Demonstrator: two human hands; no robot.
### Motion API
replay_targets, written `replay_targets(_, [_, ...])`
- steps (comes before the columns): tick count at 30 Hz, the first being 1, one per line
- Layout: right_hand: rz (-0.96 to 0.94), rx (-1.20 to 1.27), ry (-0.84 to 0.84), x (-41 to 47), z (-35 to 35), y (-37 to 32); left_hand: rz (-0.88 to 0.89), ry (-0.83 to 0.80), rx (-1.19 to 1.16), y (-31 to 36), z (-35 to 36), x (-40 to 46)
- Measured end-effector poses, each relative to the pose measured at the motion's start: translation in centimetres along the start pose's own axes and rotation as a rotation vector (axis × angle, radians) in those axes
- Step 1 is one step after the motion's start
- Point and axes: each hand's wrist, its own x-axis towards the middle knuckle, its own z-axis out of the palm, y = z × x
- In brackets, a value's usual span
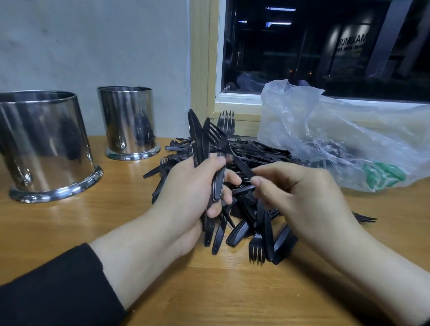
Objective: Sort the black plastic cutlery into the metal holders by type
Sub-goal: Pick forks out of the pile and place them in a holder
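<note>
Gripping upright cutlery bundle [197,142], left hand [195,194]; right hand [294,194] pinching fork [225,143] handle.

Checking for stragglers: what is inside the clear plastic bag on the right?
Through the clear plastic bag some dark cutlery shows near its left side. A green print and the folds hide the rest, so type and count cannot be told.

On the bench [56,229], two holders stand at the left: the near holder [40,143] in front, the far holder [127,121] behind it and to its right, against the wall [91,31]. The cutlery pile [243,214] lies at the middle. Right of the pile and behind it sits a bag [347,140], under the window [327,44]. Both hands are above the pile, the left hand [195,194] beside the right hand [297,197], each holding cutlery.
</note>
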Motion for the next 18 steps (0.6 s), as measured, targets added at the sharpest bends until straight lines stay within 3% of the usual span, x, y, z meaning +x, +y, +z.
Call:
replay_targets(3, [0.154, 0.135, -0.123, -0.15, 0.31, -0.66, 0.006, 0.003, 0.056, -0.08, 0.18, -0.14])
replay_targets(6, [0.223, 0.196, -0.076, 0.04, 0.33, -1.07, 0.049, 0.024, 0.117, -0.2, 0.26, -0.18])
replay_targets(10, [0.369, 0.451, -0.08, 0.12, 0.39, -1.17, 0.06, 0.032, 0.183, -0.34, 0.32, -0.3])
replay_targets(18, [0.432, 0.615, -0.09, 0.11, 0.59, -1.03, 0.051, 0.026, 0.225, -0.55, 0.27, -0.37])
